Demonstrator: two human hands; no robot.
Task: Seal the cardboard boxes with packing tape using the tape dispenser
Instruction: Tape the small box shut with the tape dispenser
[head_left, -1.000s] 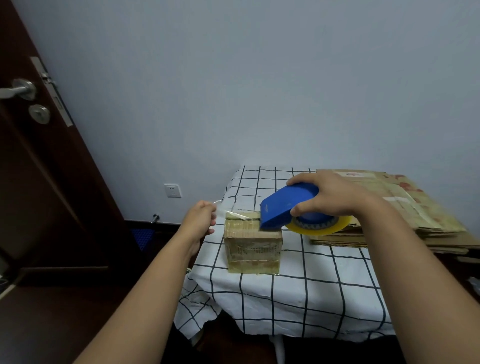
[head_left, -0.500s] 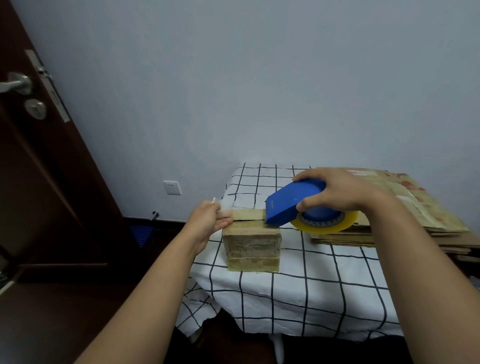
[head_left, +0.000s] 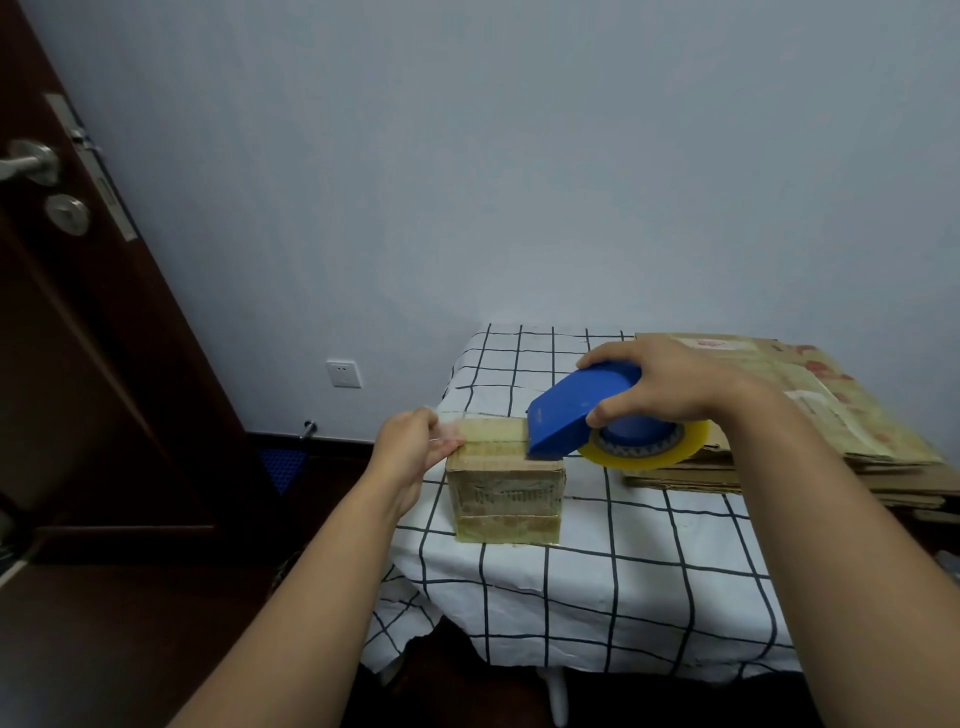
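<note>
Tape strip running left to right across the box top, between my 2 hands.

My left hand (head_left: 410, 457) pinches the loose tape end at the left top edge of the small cardboard box (head_left: 506, 486), which sits on the checked tablecloth (head_left: 597, 582). My right hand (head_left: 670, 387) curls around the blue tape dispenser (head_left: 576, 415), its nose on the box's right top edge. The pull should go rightward along that axis. Whether the box holds anything I can't tell. Flattened cartons (head_left: 810, 415) lie stacked just right.

the cardboard box (head_left: 505, 486) sits on the table (head_left: 597, 587) near its 9 o'clock edge. the tape dispenser (head_left: 582, 415) rests on the box's top at 3 o'clock. flattened cardboard (head_left: 810, 415) is stacked on the table at 2 o'clock. the door (head_left: 78, 312) stands off at 9 o'clock.
</note>
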